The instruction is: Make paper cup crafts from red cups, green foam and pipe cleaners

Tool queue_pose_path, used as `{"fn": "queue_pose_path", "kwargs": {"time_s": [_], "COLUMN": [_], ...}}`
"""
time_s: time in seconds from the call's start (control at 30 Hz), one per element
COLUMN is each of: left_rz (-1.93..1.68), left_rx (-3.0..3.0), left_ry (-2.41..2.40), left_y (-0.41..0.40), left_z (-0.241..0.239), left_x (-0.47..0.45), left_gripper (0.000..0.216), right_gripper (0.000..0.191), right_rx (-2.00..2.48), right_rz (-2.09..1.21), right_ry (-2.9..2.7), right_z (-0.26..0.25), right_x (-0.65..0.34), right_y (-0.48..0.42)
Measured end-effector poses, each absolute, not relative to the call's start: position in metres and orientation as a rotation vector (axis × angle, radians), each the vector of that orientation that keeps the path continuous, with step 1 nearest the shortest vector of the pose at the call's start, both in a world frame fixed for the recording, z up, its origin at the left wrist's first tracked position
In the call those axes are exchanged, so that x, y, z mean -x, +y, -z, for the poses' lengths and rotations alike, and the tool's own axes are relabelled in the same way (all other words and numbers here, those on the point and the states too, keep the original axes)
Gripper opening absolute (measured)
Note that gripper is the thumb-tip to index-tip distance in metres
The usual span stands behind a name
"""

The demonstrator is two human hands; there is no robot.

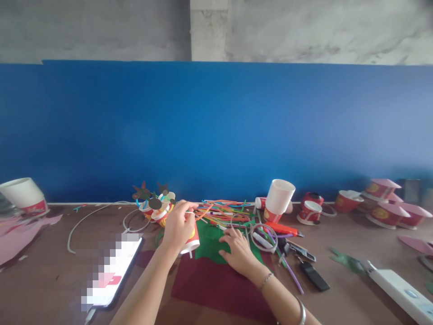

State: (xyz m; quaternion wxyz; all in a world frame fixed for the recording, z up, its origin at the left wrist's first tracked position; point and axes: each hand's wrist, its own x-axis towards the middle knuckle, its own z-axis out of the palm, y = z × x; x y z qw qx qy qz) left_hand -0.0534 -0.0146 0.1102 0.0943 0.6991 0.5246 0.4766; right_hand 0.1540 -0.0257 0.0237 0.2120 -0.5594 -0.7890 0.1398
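My left hand [180, 225] grips a red and white paper cup [191, 241] tipped on its side, and a thin white stick pokes out below its rim. My fingers hide the cup's far part. To the right, my right hand [237, 246] lies with fingers apart over green paper [213, 246], which rests on a dark red sheet [219, 286]. Just beyond both hands is a loose heap of coloured pipe cleaners [219, 211]. Several decorated paper cups [159, 217] with dark cut-out shapes stand left of my left hand.
A phone [117, 275] on a cable lies at left. Right of my hands are a cup stack [279, 201], a tape roll [264, 238], an orange cutter [280, 228], keys [313, 274] and a white power strip [399, 289]. Pink-topped cups [387, 212] stand far right. A blue panel [216, 131] closes the back.
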Motion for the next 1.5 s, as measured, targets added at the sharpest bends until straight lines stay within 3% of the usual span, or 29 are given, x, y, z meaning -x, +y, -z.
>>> {"fn": "queue_pose_path", "kwargs": {"time_s": [0.3, 0.67, 0.97, 1.13, 1.27, 1.5], "left_rz": [-1.267, -0.512, -0.469, -0.583, -0.414, -0.491], "left_rx": [-2.157, -2.456, -2.542, -2.664, -2.650, -2.794], "left_ry": [1.530, 1.601, 1.590, 1.546, 1.379, 1.370], "left_y": [-0.016, -0.016, -0.018, -0.027, -0.032, -0.030], "left_z": [-0.106, -0.088, -0.085, -0.086, -0.080, -0.062], "left_x": [0.047, 0.035, 0.035, 0.023, 0.005, -0.007], "left_gripper": [0.040, 0.052, 0.040, 0.031, 0.012, 0.024], "right_gripper": [0.011, 0.017, 0.018, 0.018, 0.015, 0.016], "right_rx": [1.525, 1.511, 1.359, 1.370, 1.378, 1.382], "right_rz": [-0.480, -0.996, -1.358, -1.338, -1.298, -1.235], "right_ry": [-2.146, -1.733, -1.415, -1.357, -1.346, -1.358], "right_z": [-0.022, -0.029, -0.045, -0.040, -0.037, -0.039], "right_x": [-0.148, -0.163, -0.163, -0.158, -0.155, -0.152], "right_y": [-0.030, -0.009, -0.014, -0.014, -0.015, -0.016]}}
